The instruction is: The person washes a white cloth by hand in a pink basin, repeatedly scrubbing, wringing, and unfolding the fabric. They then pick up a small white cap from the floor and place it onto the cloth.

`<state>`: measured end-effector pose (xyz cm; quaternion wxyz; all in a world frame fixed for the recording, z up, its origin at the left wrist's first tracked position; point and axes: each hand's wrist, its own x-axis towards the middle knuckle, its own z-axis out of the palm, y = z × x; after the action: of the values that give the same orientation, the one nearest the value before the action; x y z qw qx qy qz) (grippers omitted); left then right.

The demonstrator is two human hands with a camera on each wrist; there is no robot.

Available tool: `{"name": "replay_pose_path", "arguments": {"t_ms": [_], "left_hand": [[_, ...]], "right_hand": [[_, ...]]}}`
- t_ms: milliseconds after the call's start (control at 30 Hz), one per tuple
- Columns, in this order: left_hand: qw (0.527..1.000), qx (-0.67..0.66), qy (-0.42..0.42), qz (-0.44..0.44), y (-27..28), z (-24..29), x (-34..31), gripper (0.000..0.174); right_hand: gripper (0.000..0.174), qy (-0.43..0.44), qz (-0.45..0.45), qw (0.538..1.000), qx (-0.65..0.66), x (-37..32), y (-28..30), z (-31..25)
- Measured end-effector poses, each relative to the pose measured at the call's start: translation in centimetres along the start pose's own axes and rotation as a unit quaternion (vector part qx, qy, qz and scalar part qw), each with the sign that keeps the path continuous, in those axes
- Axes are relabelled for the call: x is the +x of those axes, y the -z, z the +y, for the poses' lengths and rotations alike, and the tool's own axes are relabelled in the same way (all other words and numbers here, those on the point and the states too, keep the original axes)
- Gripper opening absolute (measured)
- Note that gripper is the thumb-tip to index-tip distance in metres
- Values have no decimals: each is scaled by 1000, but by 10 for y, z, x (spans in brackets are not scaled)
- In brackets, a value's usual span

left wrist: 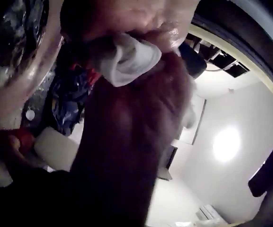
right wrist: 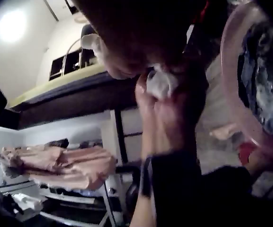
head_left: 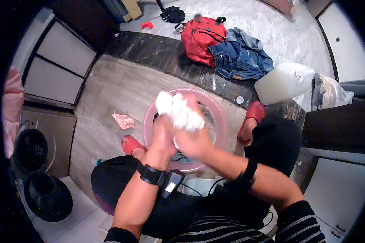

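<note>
Both hands grip a bunched white cloth above a pink basin. My left hand is on the left side of the cloth and my right hand on the right, the two close together. A fold of the cloth sticks out between the hands in the left wrist view, and the skin there shines wet. Dark wet clothes with suds lie in the basin. The head view blurs the fingers and the cloth.
Feet in red slippers flank the basin. A pink paper lies on the floor to the left. Beyond the dark stone strip are a red backpack, a denim garment and a white plastic jug.
</note>
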<state>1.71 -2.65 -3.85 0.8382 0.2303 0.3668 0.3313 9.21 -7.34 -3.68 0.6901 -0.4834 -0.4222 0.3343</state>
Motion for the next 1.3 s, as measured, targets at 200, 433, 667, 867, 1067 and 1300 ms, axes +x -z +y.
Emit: {"name": "replay_pose_path", "arguments": {"t_ms": [200, 433, 667, 867, 1067, 1300], "left_hand": [[972, -1, 134, -193, 16, 2, 4, 35], [984, -22, 129, -122, 10, 1, 3, 32], [989, 49, 139, -1, -3, 7, -10, 30], [996, -22, 47, 76, -8, 4, -2, 19], [997, 44, 63, 27, -18, 10, -12, 26], [985, -55, 120, -113, -16, 13, -9, 31]], "right_hand": [[41, -132, 70, 988, -37, 36, 9, -16], [34, -130, 37, 990, -46, 31, 7, -30], [35, -50, 60, 996, -52, 26, 4, -23], [31, 42, 0, 996, -80, -3, -10, -11], [35, -73, 61, 994, -58, 25, 4, -7], [35, 25, 19, 986, -162, 16, 5, -3]]}}
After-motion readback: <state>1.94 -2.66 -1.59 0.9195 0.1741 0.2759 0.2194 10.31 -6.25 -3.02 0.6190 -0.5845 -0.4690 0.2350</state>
